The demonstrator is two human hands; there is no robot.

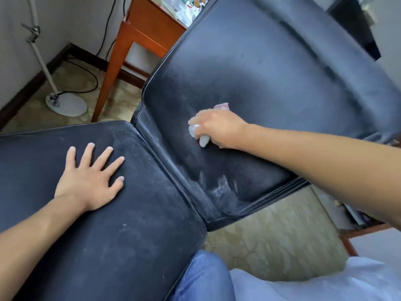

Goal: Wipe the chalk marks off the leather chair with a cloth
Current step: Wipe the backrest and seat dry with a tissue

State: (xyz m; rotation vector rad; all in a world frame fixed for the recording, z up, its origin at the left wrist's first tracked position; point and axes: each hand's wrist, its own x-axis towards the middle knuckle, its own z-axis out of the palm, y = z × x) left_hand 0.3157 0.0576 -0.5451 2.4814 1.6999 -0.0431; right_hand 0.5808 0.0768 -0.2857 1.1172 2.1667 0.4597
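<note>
My right hand point(219, 129) grips the crumpled white cloth point(200, 134) against the black leather chair's backrest point(260, 83). The smeared white chalk patch point(223, 189) lies below it, toward me. My left hand point(91, 179) rests flat, fingers spread, on the black leather seat point(130, 213).

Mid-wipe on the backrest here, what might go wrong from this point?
1. The heavy chalk smear low on the backrest sits below the cloth; it may be missed.
2. The cloth is bunched small in the right hand, so it may spread dust instead of lifting it.
3. The left hand lies flat on the dusty seat and may print or carry chalk.
</note>
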